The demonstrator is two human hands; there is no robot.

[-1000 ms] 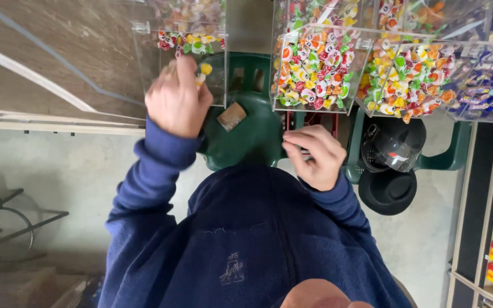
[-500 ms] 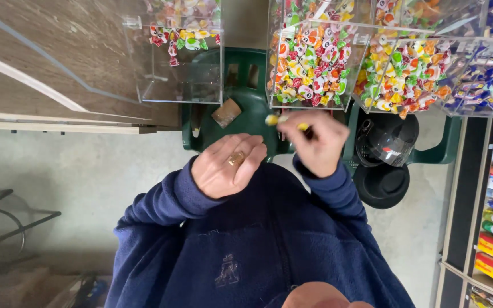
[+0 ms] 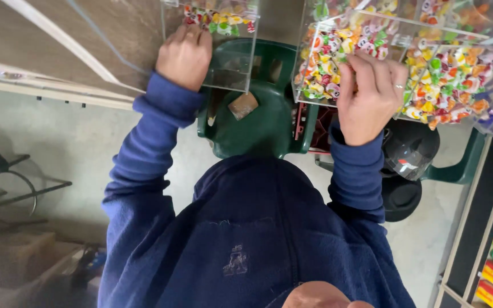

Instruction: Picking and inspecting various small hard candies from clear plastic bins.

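Clear plastic bin (image 3: 232, 63) | left hand (image 3: 185, 54) gripping | glossy wrapped candies (image 3: 218, 17)

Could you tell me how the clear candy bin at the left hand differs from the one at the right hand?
The left bin holds only a thin layer of sweets; the right bin is heaped. The left hand rests against the left bin's front; the right hand pinches at the right bin's front. Both are clear boxes of mixed coloured wrapped sweets.

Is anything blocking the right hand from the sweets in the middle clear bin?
Nothing visible does. The right hand is at the open front of the middle clear bin, fingertips in among the wrapped sweets. The left hand is at the left clear bin.
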